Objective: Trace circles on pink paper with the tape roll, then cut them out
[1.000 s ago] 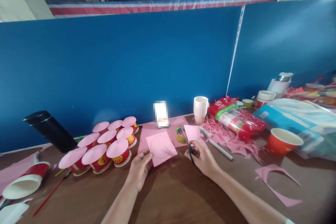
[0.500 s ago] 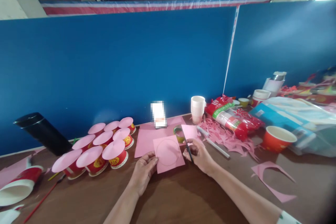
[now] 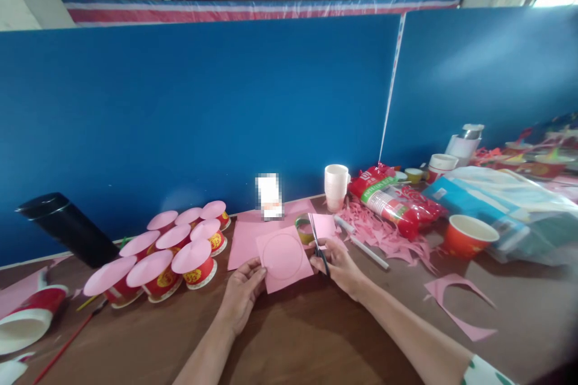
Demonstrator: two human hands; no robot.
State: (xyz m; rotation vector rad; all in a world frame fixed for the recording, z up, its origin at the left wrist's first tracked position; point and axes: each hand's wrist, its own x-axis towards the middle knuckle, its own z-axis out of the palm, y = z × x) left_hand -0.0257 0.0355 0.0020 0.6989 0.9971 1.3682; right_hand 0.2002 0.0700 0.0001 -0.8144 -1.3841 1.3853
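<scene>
My left hand (image 3: 246, 289) pinches the lower left edge of a square of pink paper (image 3: 283, 258) with a circle drawn on it. Black-handled scissors (image 3: 320, 249) are in my right hand (image 3: 338, 264), their blades pointing up and away beside the paper's right edge. The blades look slightly parted and apart from the drawn line. Behind the square lie a larger pink sheet (image 3: 244, 231) and a roll of green tape (image 3: 303, 228), partly hidden. Another small pink piece (image 3: 324, 225) sits just behind the scissors.
Several red paper cups with pink discs (image 3: 154, 267) stand at left, near a black bottle (image 3: 67, 228). Stacked white cups (image 3: 336, 186), pink shreds (image 3: 383, 225), a red cup package (image 3: 397, 201), an orange cup (image 3: 469, 237) and a cut-out paper scrap (image 3: 451, 313) lie right.
The pink square has turned a little in my left hand. The scissors' blades now show parted beside it. The whole view has shifted slightly.
</scene>
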